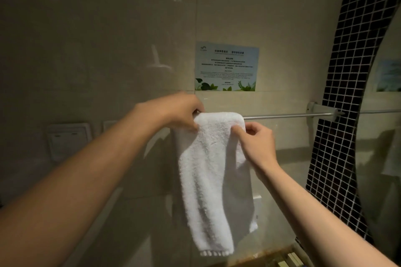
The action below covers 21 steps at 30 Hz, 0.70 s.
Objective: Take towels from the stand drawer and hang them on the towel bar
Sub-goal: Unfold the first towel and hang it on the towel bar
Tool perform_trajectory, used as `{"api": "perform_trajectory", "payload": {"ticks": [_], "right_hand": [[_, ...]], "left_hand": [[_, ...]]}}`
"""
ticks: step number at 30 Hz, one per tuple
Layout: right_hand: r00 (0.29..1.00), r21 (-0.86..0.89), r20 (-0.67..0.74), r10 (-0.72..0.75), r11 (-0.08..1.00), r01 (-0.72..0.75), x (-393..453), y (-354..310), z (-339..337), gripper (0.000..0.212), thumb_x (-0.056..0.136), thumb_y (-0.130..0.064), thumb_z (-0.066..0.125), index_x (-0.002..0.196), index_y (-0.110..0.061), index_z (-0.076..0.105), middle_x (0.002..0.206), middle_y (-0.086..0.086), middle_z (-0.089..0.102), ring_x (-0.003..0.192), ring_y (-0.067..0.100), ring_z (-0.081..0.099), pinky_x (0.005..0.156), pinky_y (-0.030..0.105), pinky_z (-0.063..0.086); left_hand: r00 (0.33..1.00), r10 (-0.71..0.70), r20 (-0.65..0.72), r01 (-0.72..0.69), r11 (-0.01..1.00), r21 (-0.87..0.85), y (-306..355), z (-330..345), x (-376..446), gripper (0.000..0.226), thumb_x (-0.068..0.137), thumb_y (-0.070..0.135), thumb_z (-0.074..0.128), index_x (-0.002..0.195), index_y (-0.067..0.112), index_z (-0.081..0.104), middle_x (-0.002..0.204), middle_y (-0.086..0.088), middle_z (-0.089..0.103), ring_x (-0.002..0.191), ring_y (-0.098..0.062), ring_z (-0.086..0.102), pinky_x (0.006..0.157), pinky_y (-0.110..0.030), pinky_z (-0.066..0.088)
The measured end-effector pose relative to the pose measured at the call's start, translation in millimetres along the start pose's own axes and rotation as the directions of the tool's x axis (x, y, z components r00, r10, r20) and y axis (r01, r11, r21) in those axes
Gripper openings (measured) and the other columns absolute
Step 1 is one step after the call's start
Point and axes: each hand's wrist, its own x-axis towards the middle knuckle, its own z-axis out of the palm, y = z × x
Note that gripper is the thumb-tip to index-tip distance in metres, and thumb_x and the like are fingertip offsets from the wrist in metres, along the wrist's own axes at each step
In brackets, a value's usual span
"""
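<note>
Your 2 hands hold the white towel (212, 171), which hangs folded over the towel bar (288, 116).

Your left hand (180, 112) pinches the towel's upper left edge at the bar, and your right hand (253, 141) pinches its right edge just below the fold. The towel sits at the bar's left end; to the right the bar is bare up to the bracket (314, 108) beside the black mosaic strip (345, 93). The towel's lower hem hangs free above a wooden surface (271, 256). A paper notice (226, 66) is on the wall above the bar.

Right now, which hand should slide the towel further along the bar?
Probably the right hand: it pinches the towel on the side facing the bare towel bar. The left hand grips the opposite top corner.
</note>
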Motion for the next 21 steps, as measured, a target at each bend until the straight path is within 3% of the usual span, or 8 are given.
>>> {"api": "perform_trajectory", "payload": {"ticks": [3, 8, 12, 15, 18, 21], "right_hand": [[0.998, 0.002, 0.045, 0.048, 0.999, -0.048, -13.9, 14.4, 0.2, 0.017, 0.074, -0.03, 0.074, 0.071, -0.014, 0.072, 0.068, 0.003, 0.071, 0.062, 0.012, 0.056, 0.063, 0.037, 0.049], [0.998, 0.046, 0.044, -0.052, 0.998, 0.05, -11.0, -7.4, 1.5, 0.014, 0.076, -0.025, 0.073, 0.071, -0.012, 0.072, 0.07, 0.008, 0.07, 0.062, 0.011, 0.054, 0.062, 0.034, 0.047], [0.998, -0.014, 0.061, -0.028, 0.999, 0.028, -13.7, -6.9, 4.5, 0.016, 0.076, -0.031, 0.071, 0.072, -0.016, 0.072, 0.067, -0.002, 0.07, 0.065, 0.015, 0.061, 0.067, 0.041, 0.055], [0.996, -0.08, 0.079, 0.04, 0.996, -0.034, -21.1, 4.4, 5.1, 0.021, 0.073, -0.036, 0.07, 0.075, -0.016, 0.072, 0.07, 0.0, 0.072, 0.073, 0.026, 0.068, 0.071, 0.047, 0.057], [0.993, -0.075, 0.11, 0.03, 0.997, -0.022, -22.7, 1.9, 6.2, 0.017, 0.075, -0.033, 0.071, 0.076, -0.016, 0.072, 0.069, -0.003, 0.072, 0.07, 0.019, 0.067, 0.072, 0.044, 0.057], [0.991, -0.114, 0.135, 0.015, 0.993, 0.001, -24.2, -3.6, 3.8, 0.014, 0.076, -0.03, 0.073, 0.075, -0.017, 0.072, 0.069, -0.005, 0.073, 0.069, 0.014, 0.067, 0.071, 0.039, 0.056]], "left_hand": [[0.998, -0.005, -0.06, 0.005, 1.0, 0.0, 0.0, -2.8, -0.9, 0.021, 0.078, 0.024, 0.076, 0.098, 0.017, 0.073, 0.092, 0.001, 0.07, 0.086, -0.019, 0.063, 0.077, -0.039, 0.055], [0.997, -0.055, 0.058, 0.06, 0.996, -0.073, -1.2, -22.3, -3.7, 0.006, 0.086, 0.025, 0.074, 0.082, 0.028, 0.071, 0.076, 0.016, 0.065, 0.072, -0.007, 0.058, 0.057, -0.025, 0.04], [0.99, -0.066, 0.127, 0.074, 0.995, -0.062, 3.6, -22.9, -2.8, 0.009, 0.088, 0.019, 0.068, 0.093, 0.024, 0.074, 0.088, 0.01, 0.07, 0.079, -0.01, 0.061, 0.066, -0.026, 0.048], [0.995, -0.042, 0.09, 0.039, 0.999, 0.03, 8.5, -4.9, 3.5, 0.01, 0.077, 0.026, 0.066, 0.083, 0.018, 0.067, 0.079, 0.002, 0.066, 0.074, -0.021, 0.06, 0.066, -0.038, 0.049], [0.998, -0.041, 0.05, 0.036, 0.995, 0.09, 12.2, 1.6, 4.7, 0.008, 0.078, 0.024, 0.064, 0.078, 0.016, 0.063, 0.079, -0.003, 0.064, 0.077, -0.026, 0.061, 0.066, -0.039, 0.049], [0.995, -0.059, 0.083, 0.05, 0.993, 0.106, 4.8, -5.9, -1.0, 0.008, 0.084, 0.022, 0.067, 0.087, 0.015, 0.068, 0.085, -0.004, 0.067, 0.081, -0.025, 0.06, 0.063, -0.033, 0.043]]}}
